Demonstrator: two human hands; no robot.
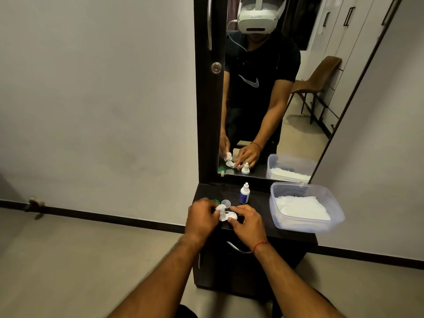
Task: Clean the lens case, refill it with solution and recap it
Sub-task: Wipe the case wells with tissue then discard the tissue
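A white two-well lens case (231, 216) lies on the dark cabinet top (254, 203). My right hand (246, 222) steadies the case by its right well. My left hand (202, 218) pinches a small white tissue wad (220, 208) and presses it into the left well. Just behind the case lie a clear cap (226, 203) and a green cap (216, 201), the green one partly hidden by my left hand. A small white solution bottle (244, 193) with a blue label stands upright behind them, its cap on.
A clear plastic tub (305, 208) holding white tissues sits at the right of the cabinet top. A tall mirror (286, 88) rises behind, showing a person with a headset. A drawer handle (237, 247) lies below the top's front edge. Grey walls flank the cabinet.
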